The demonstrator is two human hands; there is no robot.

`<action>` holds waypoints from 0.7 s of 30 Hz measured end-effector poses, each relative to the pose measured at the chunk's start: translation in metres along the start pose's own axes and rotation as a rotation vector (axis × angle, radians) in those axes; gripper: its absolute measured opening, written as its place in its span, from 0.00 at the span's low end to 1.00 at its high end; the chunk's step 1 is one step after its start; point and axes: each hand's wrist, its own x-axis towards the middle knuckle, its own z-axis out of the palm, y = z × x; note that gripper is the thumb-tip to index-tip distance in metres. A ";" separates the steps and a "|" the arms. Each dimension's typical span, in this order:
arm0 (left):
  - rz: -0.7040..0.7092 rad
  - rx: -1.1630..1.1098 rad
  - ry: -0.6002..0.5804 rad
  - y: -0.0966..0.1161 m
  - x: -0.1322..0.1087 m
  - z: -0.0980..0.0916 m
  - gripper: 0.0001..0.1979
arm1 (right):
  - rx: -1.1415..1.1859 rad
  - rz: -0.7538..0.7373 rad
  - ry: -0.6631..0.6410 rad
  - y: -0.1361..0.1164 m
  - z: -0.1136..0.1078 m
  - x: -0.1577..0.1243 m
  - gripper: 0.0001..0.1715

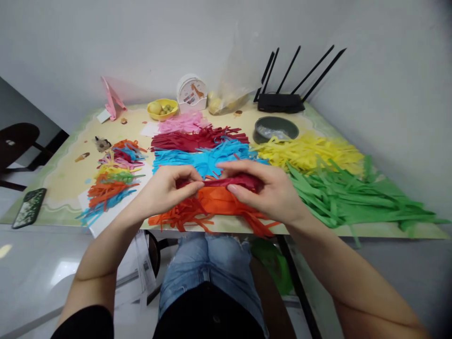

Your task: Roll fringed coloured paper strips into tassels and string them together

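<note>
A dark red strip of fringed paper (226, 182) is stretched between my two hands, above the table's near edge. My left hand (173, 188) pinches its left end between thumb and fingertips. At the other end, my right hand (263, 188) has its fingers and thumb curled around the strip. Orange fringed paper (215, 202) lies right under it. Behind are piles of blue fringed paper (205, 160), dark red fringed paper (194, 140) and pink fringed paper (183, 122). Part of the blue pile is hidden by my hands.
Yellow fringe (310, 150) and green fringe (353, 197) lie right. Finished-looking multicoloured tassels (113, 183) rest on white paper at left, near a phone (29, 208). Farther back stand a yellow fruit bowl (162, 109), a giraffe-print holder (191, 92), a grey bowl (275, 128) and a black router (281, 102).
</note>
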 end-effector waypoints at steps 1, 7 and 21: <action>0.018 0.044 0.024 0.001 -0.001 0.001 0.10 | 0.017 0.071 -0.004 0.001 0.000 0.001 0.17; 0.017 -0.051 0.087 -0.001 -0.002 0.004 0.09 | 0.413 0.353 -0.003 0.006 0.008 0.001 0.10; 0.018 -0.720 0.138 -0.024 -0.001 0.018 0.08 | 0.742 0.305 0.245 0.013 0.032 -0.005 0.05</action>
